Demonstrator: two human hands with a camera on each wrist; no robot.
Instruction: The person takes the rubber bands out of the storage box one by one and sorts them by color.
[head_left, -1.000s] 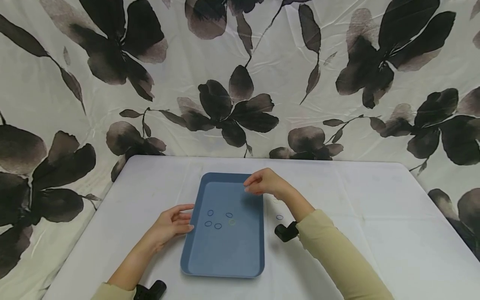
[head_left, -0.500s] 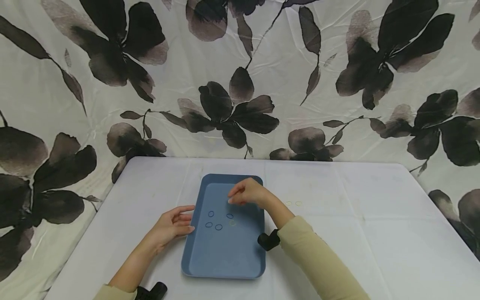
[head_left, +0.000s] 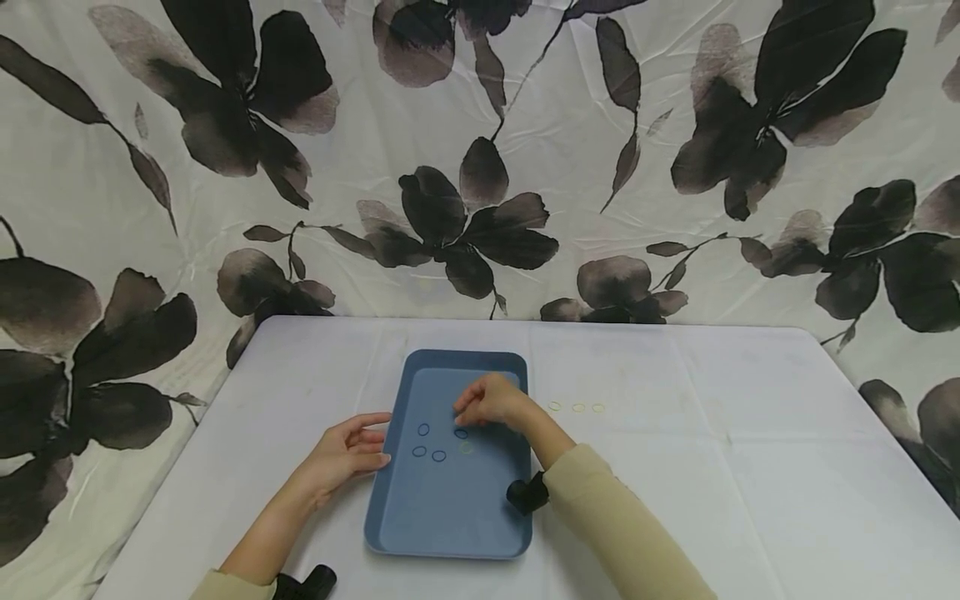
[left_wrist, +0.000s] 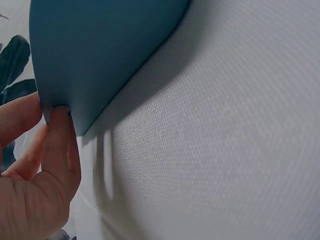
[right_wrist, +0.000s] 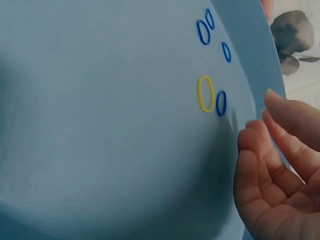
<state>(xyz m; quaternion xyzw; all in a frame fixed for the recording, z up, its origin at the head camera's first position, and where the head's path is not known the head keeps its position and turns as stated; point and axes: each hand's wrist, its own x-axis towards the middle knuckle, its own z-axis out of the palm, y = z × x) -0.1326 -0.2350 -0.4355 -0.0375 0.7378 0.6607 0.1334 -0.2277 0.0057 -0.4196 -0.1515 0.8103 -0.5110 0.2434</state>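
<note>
Left hand (head_left: pixel 337 454) and right hand (head_left: pixel 491 400) are working apart at a blue tray (head_left: pixel 450 517) in the head view; the left is touching the rim on its own side with extended fingers; the right is hovering over the tray's floor with bent fingers, though whether the fingertips are pinching anything, one cannot tell. One tray is lying between the hands on a white table (head_left: pixel 675 500); four blue rings (head_left: pixel 438 451) and one yellow ring (head_left: pixel 472 447) are resting inside it, between the two hands' fingertips; three more yellow rings (head_left: pixel 572 407) are sitting in a row on the table, just to the right of the right wrist; the work is looking partly done, with five rings in and at least three out, as the right forearm may be hiding others.

Seen from the left wrist, fingers are pressing against the tray's outer wall; from the right wrist, the same four blue rings and single yellow are lying ahead of the right hand, the yellow just beside the nearest blue.
</note>
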